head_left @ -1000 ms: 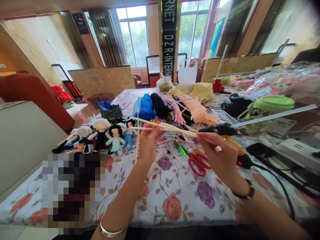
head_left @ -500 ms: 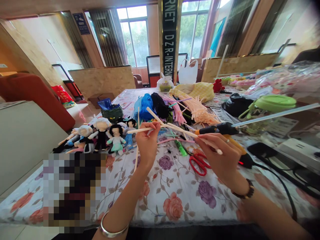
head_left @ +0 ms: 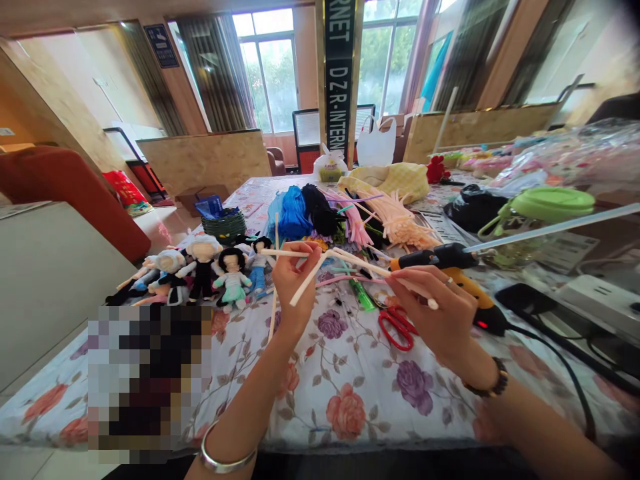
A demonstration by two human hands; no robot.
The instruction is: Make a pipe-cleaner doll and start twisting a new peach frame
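Cream pipe cleaners [head_left: 306, 281], bent and joined near the middle, stretch between my two hands above the table. My left hand [head_left: 294, 287] pinches one arm of them between thumb and fingertips; a loose end hangs down across that hand toward me. On the other side my right hand [head_left: 435, 307] grips the far arm, its tip poking out below the fingers. Another straight cream pipe cleaner [head_left: 274, 310] lies on the cloth behind my left wrist. Red-handled scissors [head_left: 397, 328] rest beside my right hand, and a glue gun [head_left: 453, 267] with a long glue stick lies just behind it.
Several small dolls [head_left: 231, 277] sit at the left. Bundles of blue, black, pink and peach pipe cleaners [head_left: 295, 210] lie at the back. A green-lidded jar [head_left: 545, 207], a power strip [head_left: 597, 297] and a cable are on the right. A small green tube [head_left: 362, 295] lies near the scissors.
One loose end of the pipe cleaners has swung from pointing up and away to pointing down toward me, over my left hand. My right hand has barely shifted.
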